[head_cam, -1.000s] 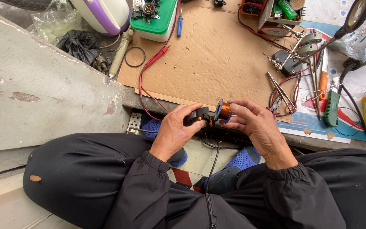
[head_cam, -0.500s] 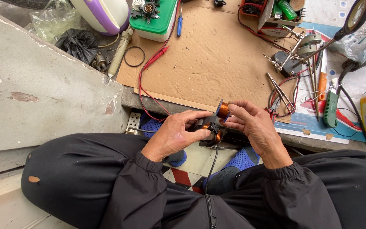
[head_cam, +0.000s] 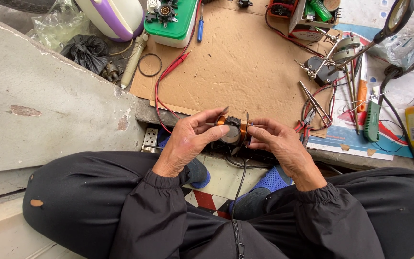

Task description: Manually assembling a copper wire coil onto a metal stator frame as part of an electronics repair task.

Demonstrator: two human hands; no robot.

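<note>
- A sheet of brown cardboard (head_cam: 245,67) covers the low concrete table (head_cam: 142,112).
- A weathered grey concrete slab (head_cam: 44,110) with chipped patches rises at the left.
- A floor of cream, red and black tiles (head_cam: 216,189) shows below.
- Printed paper sheets (head_cam: 355,144) line the right side.
- Even daylight, soft shadows.

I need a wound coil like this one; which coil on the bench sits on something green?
The small copper coil at top left, lying on the green lid; the other coil is between the hands.

Small motor coil (head_cam: 232,130), copper windings w/ dark core, held upright just below the cardboard sheet (head_cam: 245,62) edge.
</note>
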